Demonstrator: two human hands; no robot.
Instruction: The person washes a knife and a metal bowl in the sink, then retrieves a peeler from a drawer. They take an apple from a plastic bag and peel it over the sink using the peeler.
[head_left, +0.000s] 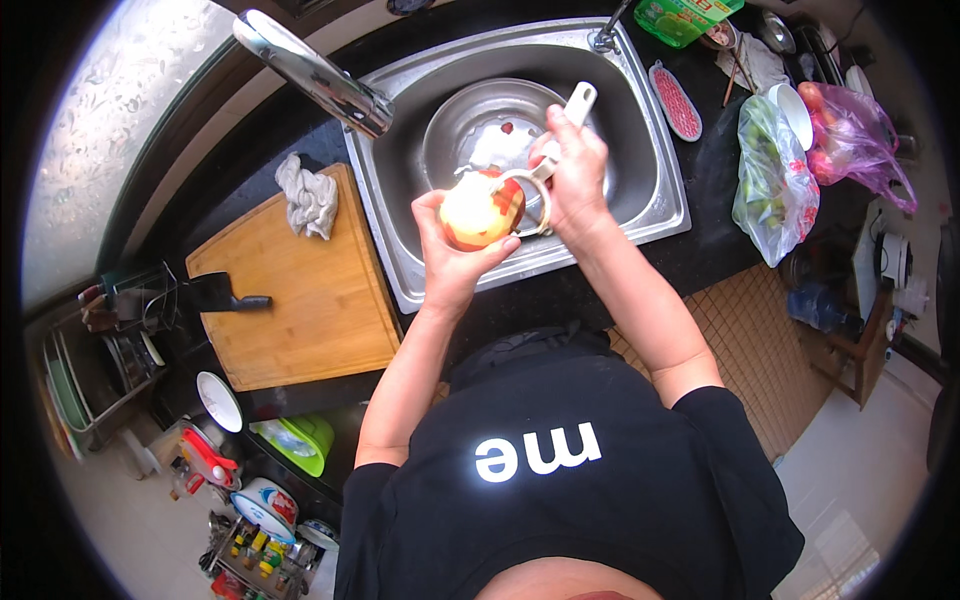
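Note:
In my left hand (459, 255) is a partly peeled round fruit (476, 210), pale flesh showing with patches of red skin left on its side. My right hand (574, 169) grips a white-handled peeler (580, 105), its looped head against the fruit's right side. Both hands are over the near part of a stainless steel sink (637, 150). Below them in the sink sits a round metal basin (450, 124), with a small reddish scrap (507, 128) inside it.
A chrome faucet (315, 71) reaches in from the upper left. Left of the sink lies a wooden cutting board (307, 300) with a crumpled cloth (307, 196) and a black cleaver (217, 292). To the right are a red-and-white scrubbing brush (676, 103) and plastic produce bags (772, 180).

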